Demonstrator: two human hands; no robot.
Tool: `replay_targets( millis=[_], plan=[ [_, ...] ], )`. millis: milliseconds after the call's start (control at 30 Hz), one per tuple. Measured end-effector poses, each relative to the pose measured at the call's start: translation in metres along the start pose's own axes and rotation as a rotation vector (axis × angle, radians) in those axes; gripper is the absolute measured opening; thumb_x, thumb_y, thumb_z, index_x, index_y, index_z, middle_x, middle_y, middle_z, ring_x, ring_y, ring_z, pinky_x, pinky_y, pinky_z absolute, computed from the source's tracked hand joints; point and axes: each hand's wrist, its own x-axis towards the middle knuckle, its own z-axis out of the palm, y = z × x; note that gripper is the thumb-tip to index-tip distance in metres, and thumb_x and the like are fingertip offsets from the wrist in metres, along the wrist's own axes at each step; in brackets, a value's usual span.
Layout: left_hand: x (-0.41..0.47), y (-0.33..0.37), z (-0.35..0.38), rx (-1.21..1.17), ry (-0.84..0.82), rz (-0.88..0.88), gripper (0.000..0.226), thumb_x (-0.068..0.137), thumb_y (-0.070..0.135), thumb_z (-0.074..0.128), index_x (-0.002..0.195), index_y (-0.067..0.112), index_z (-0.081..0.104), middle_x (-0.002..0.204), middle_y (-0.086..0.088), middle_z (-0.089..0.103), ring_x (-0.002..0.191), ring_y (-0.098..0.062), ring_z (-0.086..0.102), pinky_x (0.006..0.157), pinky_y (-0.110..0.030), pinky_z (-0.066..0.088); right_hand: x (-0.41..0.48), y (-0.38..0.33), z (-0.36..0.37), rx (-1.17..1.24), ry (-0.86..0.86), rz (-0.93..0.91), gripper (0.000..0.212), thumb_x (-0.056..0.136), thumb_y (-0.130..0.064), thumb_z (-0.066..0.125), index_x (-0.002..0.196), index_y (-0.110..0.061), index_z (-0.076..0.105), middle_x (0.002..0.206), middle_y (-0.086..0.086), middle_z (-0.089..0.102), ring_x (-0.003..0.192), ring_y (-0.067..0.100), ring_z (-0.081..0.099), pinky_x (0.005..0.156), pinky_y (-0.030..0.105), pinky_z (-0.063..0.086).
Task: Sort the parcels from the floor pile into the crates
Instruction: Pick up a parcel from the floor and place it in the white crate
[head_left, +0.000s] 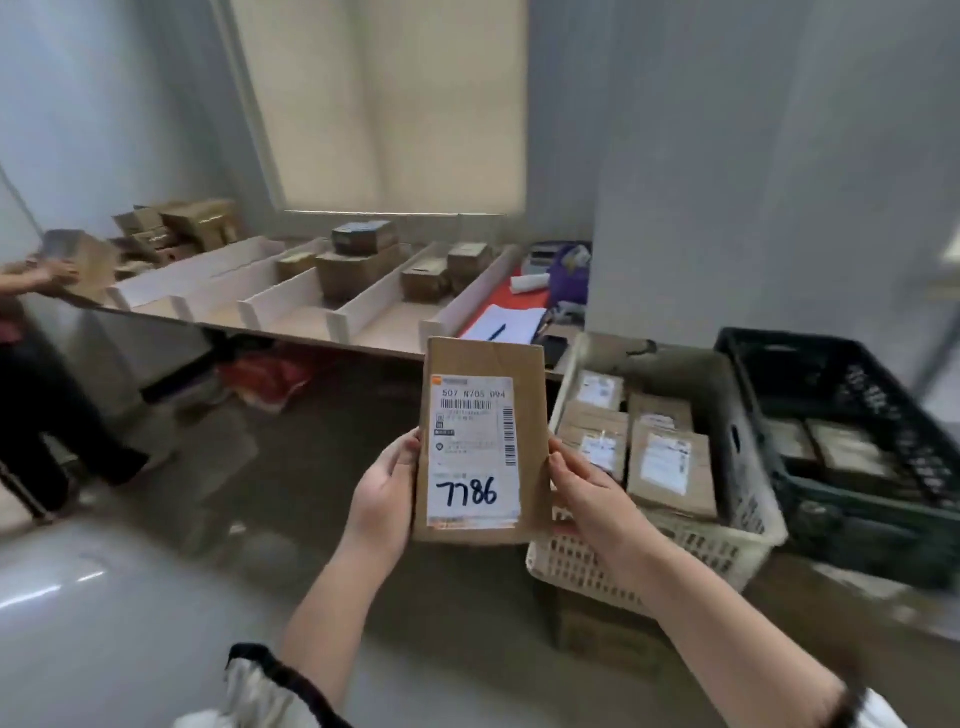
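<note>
You are mid-sort: your left grip and right grip each clasp an edge of the labelled parcel, held up beside the white crate, which like the dark crate already holds parcels; the floor pile is out of view.

left hand and right hand raised ahead, thumbs forward, pinching the parcel

Soft daylight filtered through the drawn blind at the back, leaving the room evenly but dimly lit. The label on the parcel stayed readable at centre. Motion blur smeared the edges, worst on the dark crate, and the wide lens bowed the walls.
</note>
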Motion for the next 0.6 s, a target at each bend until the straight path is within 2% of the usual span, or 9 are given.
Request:
replay_targets(
  millis=[67, 167, 233, 300, 400, 467, 533, 600],
  plan=[
    [0.015, -0.011, 0.031, -0.037, -0.128, -0.033, 0.038, 0.1, 0.035, 0.035, 0.126, 0.019, 0.058, 0.11, -0.003, 0.07, 0.102, -0.018, 0.066, 0.088, -0.036, 0.053, 0.0, 0.008, -0.024, 0.003, 0.105, 0.043, 0.033, 0.099, -0.037, 0.037, 0.128, -0.052, 0.037, 0.103, -0.02, 0.061, 0.093, 0.003, 0.058, 0.06, 0.021, 0.055],
    [0.032, -0.029, 0.081, -0.094, -0.295, -0.098, 0.039, 0.1, 0.036, 0.033, 0.128, 0.019, 0.056, 0.111, -0.004, 0.07, 0.1, -0.018, 0.068, 0.085, -0.035, 0.055, 0.004, 0.02, -0.068, 0.018, 0.239, 0.096, 0.036, 0.1, -0.037, 0.036, 0.134, -0.049, 0.036, 0.1, -0.022, 0.061, 0.095, 0.006, 0.058, 0.074, 0.028, 0.055],
    [0.043, -0.038, 0.115, -0.124, -0.366, -0.132, 0.04, 0.101, 0.036, 0.032, 0.129, 0.02, 0.056, 0.112, -0.002, 0.07, 0.102, -0.018, 0.067, 0.088, -0.036, 0.054, 0.012, 0.027, -0.098, 0.016, 0.299, 0.117, 0.033, 0.1, -0.038, 0.036, 0.129, -0.053, 0.038, 0.095, -0.024, 0.064, 0.092, 0.004, 0.061, 0.068, 0.026, 0.056],
    [0.058, -0.046, 0.146, -0.156, -0.409, -0.166, 0.04, 0.101, 0.036, 0.032, 0.128, 0.02, 0.057, 0.114, -0.003, 0.07, 0.104, -0.019, 0.066, 0.09, -0.037, 0.052, 0.025, 0.032, -0.126, 0.001, 0.321, 0.141, 0.033, 0.1, -0.039, 0.034, 0.13, -0.052, 0.039, 0.1, -0.022, 0.067, 0.094, 0.005, 0.064, 0.061, 0.022, 0.054],
    [0.09, -0.057, 0.192, -0.208, -0.447, -0.23, 0.04, 0.1, 0.035, 0.032, 0.123, 0.018, 0.06, 0.11, -0.006, 0.071, 0.099, -0.018, 0.068, 0.074, -0.025, 0.057, 0.055, 0.035, -0.168, -0.001, 0.347, 0.153, 0.036, 0.101, -0.037, 0.034, 0.135, -0.048, 0.037, 0.093, -0.025, 0.068, 0.081, -0.001, 0.067, 0.053, 0.016, 0.052],
    [0.111, -0.061, 0.224, -0.202, -0.462, -0.261, 0.043, 0.099, 0.037, 0.033, 0.124, 0.015, 0.059, 0.11, -0.006, 0.071, 0.101, -0.02, 0.068, 0.076, -0.027, 0.057, 0.076, 0.035, -0.199, 0.0, 0.353, 0.172, 0.037, 0.101, -0.038, 0.033, 0.136, -0.047, 0.036, 0.085, -0.031, 0.066, 0.075, -0.007, 0.064, 0.05, 0.014, 0.05],
    [0.129, -0.064, 0.254, -0.188, -0.468, -0.265, 0.048, 0.094, 0.044, 0.034, 0.124, 0.017, 0.06, 0.108, -0.005, 0.072, 0.102, -0.02, 0.067, 0.086, -0.035, 0.054, 0.097, 0.03, -0.23, -0.008, 0.354, 0.182, 0.037, 0.101, -0.039, 0.031, 0.137, -0.046, 0.036, 0.084, -0.032, 0.066, 0.083, -0.007, 0.061, 0.06, 0.019, 0.053],
    [0.147, -0.065, 0.28, -0.164, -0.473, -0.264, 0.054, 0.085, 0.053, 0.034, 0.121, 0.022, 0.06, 0.105, -0.002, 0.073, 0.1, -0.019, 0.068, 0.089, -0.039, 0.052, 0.121, 0.023, -0.258, -0.032, 0.348, 0.176, 0.036, 0.101, -0.04, 0.03, 0.136, -0.049, 0.034, 0.083, -0.03, 0.068, 0.089, -0.001, 0.062, 0.072, 0.027, 0.055]
  ],
)
